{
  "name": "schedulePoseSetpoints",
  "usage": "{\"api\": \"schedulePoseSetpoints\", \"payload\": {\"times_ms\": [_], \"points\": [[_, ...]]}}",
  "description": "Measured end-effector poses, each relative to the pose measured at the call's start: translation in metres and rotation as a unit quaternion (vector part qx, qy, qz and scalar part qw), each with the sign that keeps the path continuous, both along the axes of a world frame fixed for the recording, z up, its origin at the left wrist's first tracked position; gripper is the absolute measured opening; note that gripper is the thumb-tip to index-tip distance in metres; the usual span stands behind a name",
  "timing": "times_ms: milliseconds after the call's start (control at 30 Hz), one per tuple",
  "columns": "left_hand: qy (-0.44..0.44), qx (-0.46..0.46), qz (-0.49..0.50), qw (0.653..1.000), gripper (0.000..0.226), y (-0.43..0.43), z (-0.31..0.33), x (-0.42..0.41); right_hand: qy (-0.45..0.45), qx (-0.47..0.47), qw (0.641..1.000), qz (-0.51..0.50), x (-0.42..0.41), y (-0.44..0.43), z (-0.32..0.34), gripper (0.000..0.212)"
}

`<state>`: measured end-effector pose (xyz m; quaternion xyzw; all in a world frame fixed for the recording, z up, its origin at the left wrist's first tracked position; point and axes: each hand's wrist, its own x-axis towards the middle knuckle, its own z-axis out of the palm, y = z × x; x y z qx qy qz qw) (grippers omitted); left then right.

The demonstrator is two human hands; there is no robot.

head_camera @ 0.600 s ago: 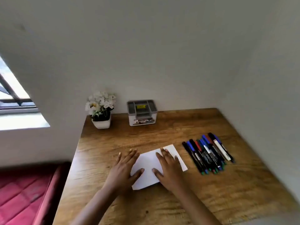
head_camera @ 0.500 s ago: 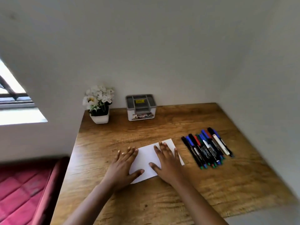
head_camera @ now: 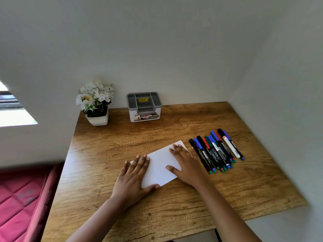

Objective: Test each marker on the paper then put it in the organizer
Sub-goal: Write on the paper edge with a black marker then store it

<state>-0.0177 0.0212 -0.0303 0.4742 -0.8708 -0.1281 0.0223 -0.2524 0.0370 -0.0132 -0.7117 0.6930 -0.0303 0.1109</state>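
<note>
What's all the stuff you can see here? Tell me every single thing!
table: one, brown wood, against white walls
paper: one, white, middle of table, under both hands
markers: about ten, overlapping; black, blue, red and green caps; right of paper
organizer: one, grey top, white body, back of table by wall
flower pot: one, white flowers, white pot, back left corner
cushion: one, red, left of table
left hand: flat on paper's left end
right hand: flat on paper's right end

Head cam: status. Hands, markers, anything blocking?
Left hand and right hand rest flat on paper. Row of markers just right of paper; organizer at back wall. Nothing between right hand and markers.
</note>
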Motion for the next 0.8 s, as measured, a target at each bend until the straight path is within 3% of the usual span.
{"api": "schedulePoseSetpoints", "payload": {"times_ms": [100,167,367,467,600,700,733,800], "points": [[0.022,-0.019,0.008,1.000,0.100,0.000,-0.005,0.000,0.029,-0.183,0.974,-0.128,-0.016,0.005,0.003,0.041],[0.026,-0.027,0.014,0.999,0.098,0.000,-0.006,-0.001,0.056,-0.205,0.954,-0.213,-0.028,0.006,0.007,0.023],[0.017,-0.013,0.019,1.000,0.098,0.000,-0.003,-0.002,0.091,-0.083,0.957,-0.263,-0.040,-0.006,0.015,0.037],[0.016,-0.001,0.032,0.999,0.099,0.006,0.000,-0.005,0.052,-0.107,0.954,-0.277,-0.040,-0.013,0.020,0.034],[0.033,-0.014,0.061,0.997,0.100,0.017,0.005,-0.018,-0.081,-0.234,0.942,-0.225,-0.035,-0.010,0.048,0.021],[0.148,0.003,0.134,0.980,0.088,0.019,0.022,-0.034,-0.202,-0.192,0.946,-0.164,-0.013,-0.002,0.071,0.015],[0.234,0.037,0.169,0.957,0.079,0.015,0.034,-0.041,-0.229,-0.174,0.947,-0.145,-0.004,0.000,0.074,0.015],[0.418,0.155,0.236,0.864,0.058,0.003,0.064,-0.054,-0.266,-0.153,0.945,-0.115,0.013,0.003,0.074,0.014]]}}
